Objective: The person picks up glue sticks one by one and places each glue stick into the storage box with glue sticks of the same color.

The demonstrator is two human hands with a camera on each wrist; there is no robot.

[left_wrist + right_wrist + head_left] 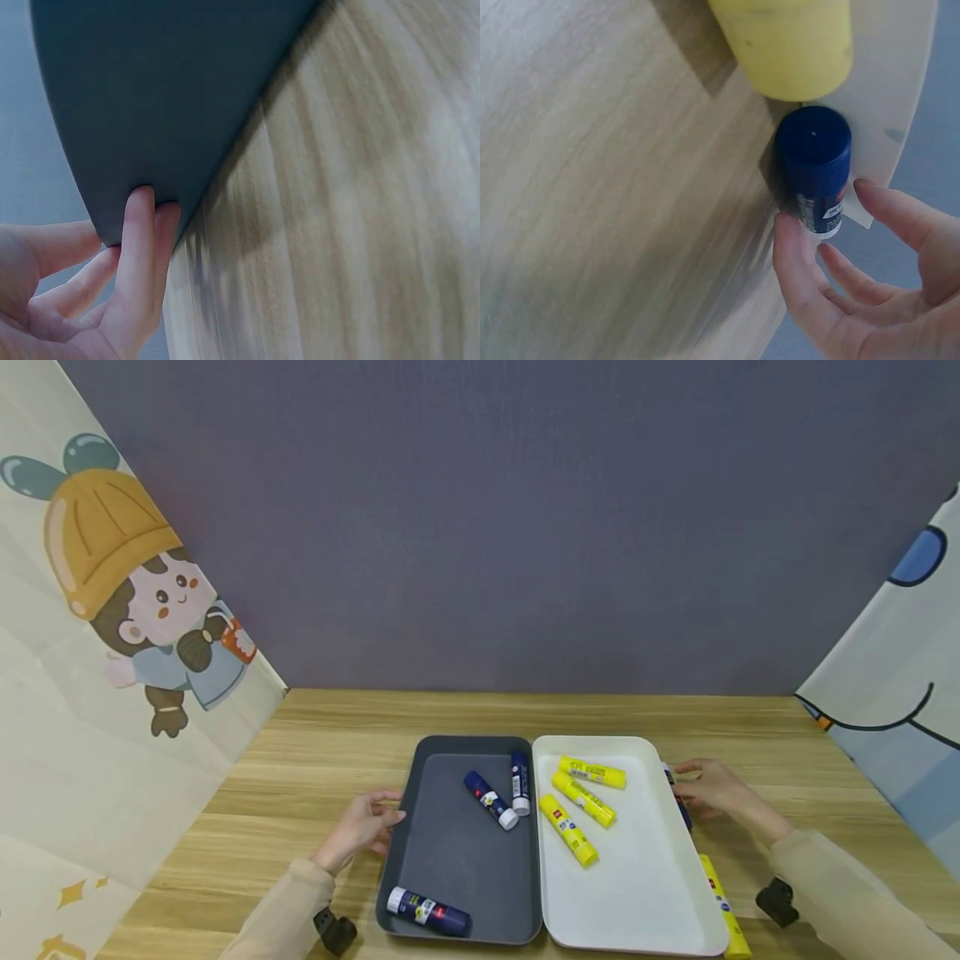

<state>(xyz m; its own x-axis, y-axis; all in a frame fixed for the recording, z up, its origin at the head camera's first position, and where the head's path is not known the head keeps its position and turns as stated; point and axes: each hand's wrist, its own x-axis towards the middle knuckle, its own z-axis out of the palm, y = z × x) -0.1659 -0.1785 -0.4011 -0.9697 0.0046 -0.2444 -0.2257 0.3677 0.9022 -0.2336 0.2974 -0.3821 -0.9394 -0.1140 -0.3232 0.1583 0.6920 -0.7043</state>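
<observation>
My left hand [372,817] rests straight fingers [141,240] against the left rim of a dark grey tray [396,860] [165,97]. Three blue glue sticks [491,799] lie in it. Beside it, a white tray [645,877] [900,67] holds three yellow glue sticks [583,799]. My right hand [697,792] [832,225] reaches to a blue glue stick [684,814] [814,161] on the table against the white tray's right rim. The thumb [791,255] touches its capped end and the other fingers stay just off it.
A yellow glue stick [722,902] [787,41] lies on the wooden table [315,760] along the white tray's near right edge. A grey wall stands behind, with cartoon-printed panels left and right. Black wrist mounts [776,902] sit on both forearms.
</observation>
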